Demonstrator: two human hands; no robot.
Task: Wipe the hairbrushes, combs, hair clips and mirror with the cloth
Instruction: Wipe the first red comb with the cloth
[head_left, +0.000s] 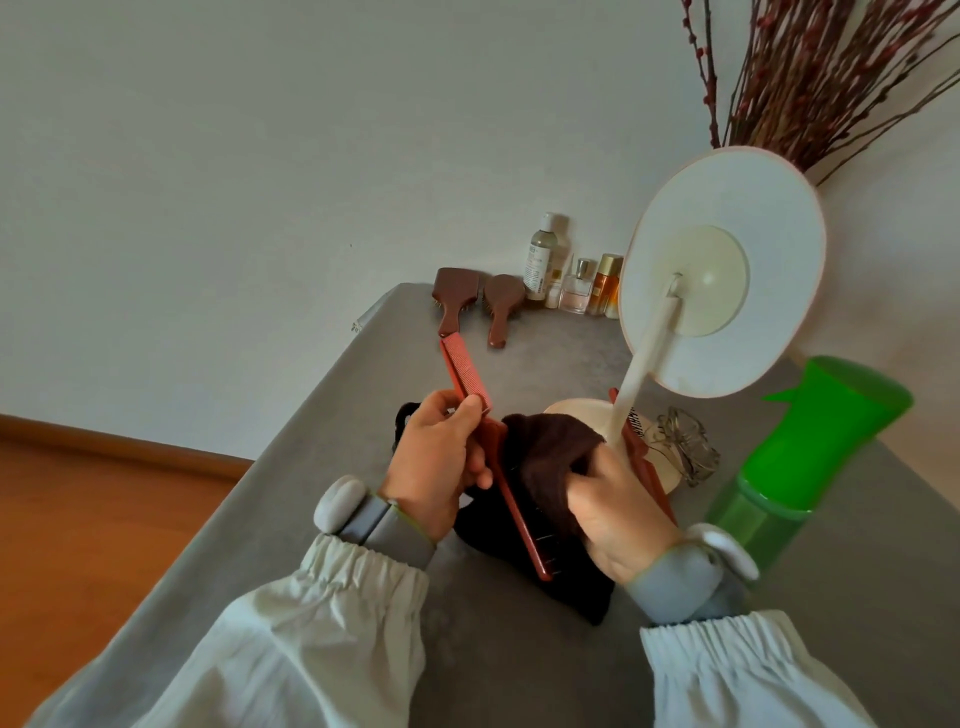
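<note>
1. Head view, centre of the frame: a red comb (470, 400) is pinched by the left hand (441, 457), while the dark cloth (545, 462) is gripped by the right hand (618, 504) and pressed to the comb's lower half (wiping is judged underway).
2. Left to do, seemingly: 2 hairbrushes (452, 299) at upper centre, the mirror (727, 270) at right, a clear hair clip (685, 441).
3. Reach to the right is crowded by a green spray bottle (815, 441); cosmetic bottles (543, 257) are lined up behind.

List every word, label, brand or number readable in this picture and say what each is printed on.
Nothing reads clearly.
Tall clear bottle: white label with dark print, too small to read.
Mirror base: dark lettering beside the stem, partly hidden and blurred, unreadable.
Perfume bottle and amber bottle: no legible text.
</note>
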